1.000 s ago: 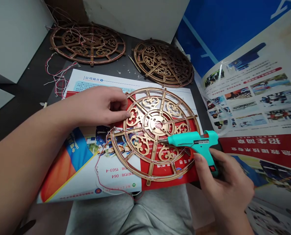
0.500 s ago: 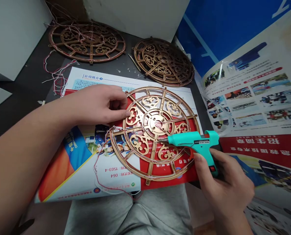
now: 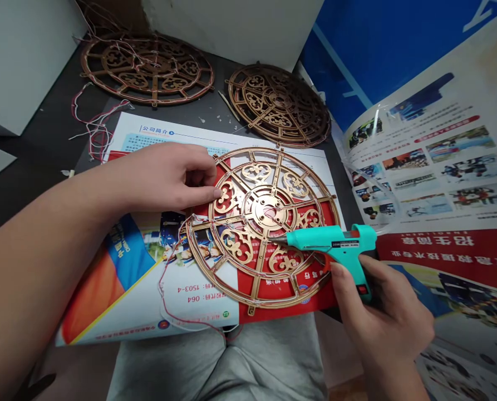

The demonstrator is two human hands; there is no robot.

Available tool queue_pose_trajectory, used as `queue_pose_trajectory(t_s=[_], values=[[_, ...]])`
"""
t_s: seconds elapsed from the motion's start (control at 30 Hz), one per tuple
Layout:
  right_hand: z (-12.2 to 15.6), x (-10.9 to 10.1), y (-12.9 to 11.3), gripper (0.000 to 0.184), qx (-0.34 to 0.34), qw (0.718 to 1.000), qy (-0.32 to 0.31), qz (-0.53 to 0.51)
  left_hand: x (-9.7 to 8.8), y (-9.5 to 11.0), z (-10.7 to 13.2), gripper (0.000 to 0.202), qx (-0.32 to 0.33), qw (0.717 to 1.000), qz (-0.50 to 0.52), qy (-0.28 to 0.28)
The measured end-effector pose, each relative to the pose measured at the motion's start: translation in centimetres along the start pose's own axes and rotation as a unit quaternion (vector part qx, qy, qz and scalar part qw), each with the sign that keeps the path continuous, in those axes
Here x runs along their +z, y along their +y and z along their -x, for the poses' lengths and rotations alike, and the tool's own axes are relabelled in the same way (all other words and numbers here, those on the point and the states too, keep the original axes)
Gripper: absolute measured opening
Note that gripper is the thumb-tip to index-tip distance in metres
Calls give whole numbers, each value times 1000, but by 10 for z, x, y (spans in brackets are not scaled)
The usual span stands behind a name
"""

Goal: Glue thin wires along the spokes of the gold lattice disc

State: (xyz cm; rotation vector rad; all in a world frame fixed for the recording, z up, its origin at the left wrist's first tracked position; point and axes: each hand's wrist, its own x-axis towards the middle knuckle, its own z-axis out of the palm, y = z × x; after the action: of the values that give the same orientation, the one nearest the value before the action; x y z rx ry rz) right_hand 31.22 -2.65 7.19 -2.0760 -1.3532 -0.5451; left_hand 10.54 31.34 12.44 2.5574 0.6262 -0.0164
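Note:
A round gold openwork frame (image 3: 269, 189) with scroll ornaments lies on a printed leaflet (image 3: 181, 301) in front of me. Thin red and white wires (image 3: 161, 284) run along its rings and trail off its left side. My left hand (image 3: 181, 175) is closed at the frame's upper left rim, thumb on top and the other fingers curled, partly hidden. In my right hand (image 3: 382, 312) is a turquoise hot glue gun (image 3: 331, 239), fingers wrapped round its handle by the orange trigger. The gun's metal nozzle points left, at the spoke just below the hub.
Two more round frames rest at the back, one on the left (image 3: 154, 72) with loose wires and one on the right (image 3: 279, 106). A thin stick (image 3: 229, 106) and small white scraps lie between them. Printed sheets (image 3: 432, 167) stand at the right; white boxes (image 3: 26, 61) stand at the left.
Almost nothing differs. The nozzle sits slightly closer to the spoke below the hub, and the whole view has shifted a little.

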Motion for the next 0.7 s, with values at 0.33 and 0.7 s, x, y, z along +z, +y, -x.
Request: queue_pose_trajectory(t_s=[0.33, 0.7], values=[[1, 1, -1, 21, 8, 1000, 2, -5, -1, 2, -1, 37, 4, 1000, 1, 0], [3, 3, -1, 23, 7, 1000, 7, -3, 0, 4, -1, 38, 2, 1000, -10, -1]])
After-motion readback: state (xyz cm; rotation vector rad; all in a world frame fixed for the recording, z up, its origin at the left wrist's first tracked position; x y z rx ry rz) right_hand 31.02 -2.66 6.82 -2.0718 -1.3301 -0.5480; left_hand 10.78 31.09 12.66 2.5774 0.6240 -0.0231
